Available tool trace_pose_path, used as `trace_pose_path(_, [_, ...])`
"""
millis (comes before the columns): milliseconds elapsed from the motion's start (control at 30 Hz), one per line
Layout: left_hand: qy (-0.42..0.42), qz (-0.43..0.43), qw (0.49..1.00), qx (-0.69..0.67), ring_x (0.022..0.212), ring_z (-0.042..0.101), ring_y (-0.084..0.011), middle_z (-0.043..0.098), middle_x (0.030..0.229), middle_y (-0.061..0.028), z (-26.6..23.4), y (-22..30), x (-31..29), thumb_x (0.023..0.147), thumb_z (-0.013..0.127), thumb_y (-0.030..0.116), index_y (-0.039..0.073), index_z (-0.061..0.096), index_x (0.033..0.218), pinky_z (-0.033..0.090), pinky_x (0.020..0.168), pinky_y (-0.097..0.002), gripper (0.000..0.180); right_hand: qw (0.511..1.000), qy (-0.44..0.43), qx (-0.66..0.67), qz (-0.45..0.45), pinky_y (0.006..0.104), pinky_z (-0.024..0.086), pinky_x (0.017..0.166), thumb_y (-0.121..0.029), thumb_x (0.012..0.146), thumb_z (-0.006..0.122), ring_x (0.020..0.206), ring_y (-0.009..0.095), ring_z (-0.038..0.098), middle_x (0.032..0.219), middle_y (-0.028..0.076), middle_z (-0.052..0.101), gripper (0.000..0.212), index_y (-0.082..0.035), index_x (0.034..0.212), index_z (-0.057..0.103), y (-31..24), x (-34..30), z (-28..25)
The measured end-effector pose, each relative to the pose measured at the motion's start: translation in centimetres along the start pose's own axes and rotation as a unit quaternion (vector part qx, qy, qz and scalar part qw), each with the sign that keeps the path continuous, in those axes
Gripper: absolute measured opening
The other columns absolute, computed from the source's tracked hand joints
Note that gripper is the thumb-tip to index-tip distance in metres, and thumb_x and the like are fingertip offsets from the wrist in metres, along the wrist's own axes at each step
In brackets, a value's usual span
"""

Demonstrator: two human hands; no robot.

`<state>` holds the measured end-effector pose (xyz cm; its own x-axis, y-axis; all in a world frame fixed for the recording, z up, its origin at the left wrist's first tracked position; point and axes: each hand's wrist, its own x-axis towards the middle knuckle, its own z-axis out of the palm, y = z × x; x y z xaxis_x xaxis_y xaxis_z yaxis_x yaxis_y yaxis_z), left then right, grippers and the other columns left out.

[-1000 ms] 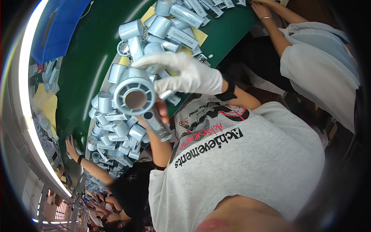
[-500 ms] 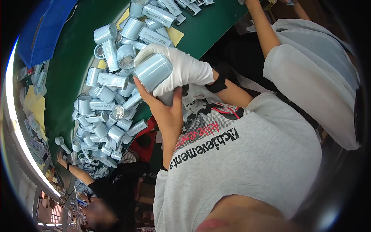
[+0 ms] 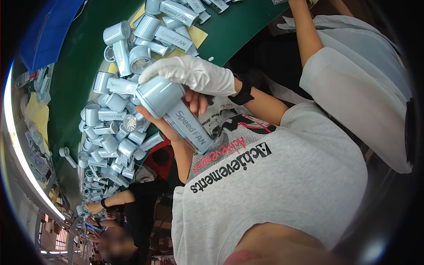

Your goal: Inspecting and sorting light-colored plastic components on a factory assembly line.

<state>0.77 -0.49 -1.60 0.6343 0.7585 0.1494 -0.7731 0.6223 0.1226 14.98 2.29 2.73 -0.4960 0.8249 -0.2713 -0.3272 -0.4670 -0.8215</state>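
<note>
A light blue handheld fan [image 3: 160,96] with a round barrel head and a flat handle is held between my two hands in front of my chest. My right hand [image 3: 192,74], in a white glove, curls over the top of the fan head. My bare left hand [image 3: 160,125] supports it from underneath, and its fingertips show beside the handle. The handle tilts toward my shirt, printed side up. Just beyond my hands, many fans of the same kind lie heaped, including one fan [image 3: 140,59] with its grille facing me.
The green table [image 3: 240,28] carries the heap, with yellow sheets [image 3: 197,36] under some fans. A blue bin [image 3: 46,33] stands at the far left. To my right sits a person in a pale top [image 3: 353,84]. At the lower left, another person's hand [image 3: 93,207] reaches to the fans.
The fan has turned so that its handle and printed side now show, and both hands have shifted slightly left. The lower-left person's arm has moved down toward the heap's near end.
</note>
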Motion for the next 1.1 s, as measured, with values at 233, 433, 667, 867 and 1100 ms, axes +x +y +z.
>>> trace_pose_path(233, [0.422, 0.1, 0.852, 0.294, 0.1, 0.053, -0.0213, 0.049, 0.114, -0.0096, 0.8, 1.6, 1.8, 0.095, 0.03, 0.037, 0.006, 0.038, 0.122, 0.047, 0.082, -0.0367, 0.042, 0.884, -0.008, -0.298, -0.361, 0.0397, 0.022, 0.106, -0.022, 0.079, 0.062, 0.134, 0.032, 0.019, 0.146, 0.018, 0.016, 0.026, -0.013, 0.104, 0.066, 3.9, -0.3, -0.4])
trace_pose_path(433, [0.335, 0.339, 0.796, 0.372, 0.091, 0.056, -0.0227, 0.051, 0.104, -0.0098, 0.6, 1.5, 5.3, 0.091, 0.035, 0.046, 0.003, 0.042, 0.114, 0.047, 0.078, -0.036, 0.049, 0.87, 0.215, -0.316, -0.31, 0.0339, 0.036, 0.099, 0.007, 0.068, 0.058, 0.124, 0.029, 0.04, 0.137, 0.02, 0.033, 0.076, -0.005, 0.136, 0.027, 6.3, -0.7, 2.6])
trace_pose_path(667, [0.257, 0.182, 0.902, 0.295, 0.1, 0.055, -0.0301, 0.052, 0.116, -0.0184, -1.0, 2.8, 4.8, 0.081, 0.045, 0.056, -0.002, 0.039, 0.123, 0.042, 0.092, -0.0446, 0.071, 0.995, 0.094, -0.004, -0.046, 0.0301, 0.047, 0.084, -0.007, 0.071, 0.063, 0.1, 0.021, 0.056, 0.109, 0.013, 0.055, 0.057, 0.002, 0.122, 0.04, 3.0, -1.8, 1.5])
trace_pose_path(867, [0.106, 0.09, 0.99, -0.003, 0.106, 0.052, -0.027, 0.045, 0.129, -0.0176, -4.2, 1.6, 5.1, 0.084, 0.048, 0.04, 0.002, 0.033, 0.132, 0.039, 0.096, -0.0428, 0.064, 0.913, 0.029, 0.407, 0.007, 0.0245, 0.052, 0.065, -0.029, 0.091, 0.049, 0.075, 0.012, 0.061, 0.093, 0.008, 0.059, 0.035, 0.001, 0.109, 0.05, 1.9, -0.5, 1.8])
trace_pose_path(1100, [0.455, 0.067, 0.847, 0.268, 0.094, 0.057, -0.0262, 0.049, 0.121, -0.0197, -2.6, 3.4, 4.2, 0.092, 0.04, 0.018, -0.005, 0.038, 0.126, 0.046, 0.086, -0.041, 0.041, 0.975, 0.138, 0.122, -0.127, 0.0252, 0.05, 0.071, -0.012, 0.083, 0.06, 0.08, 0.015, 0.059, 0.095, 0.006, 0.055, 0.042, 0.0, 0.119, 0.042, 0.2, 0.3, 0.5])
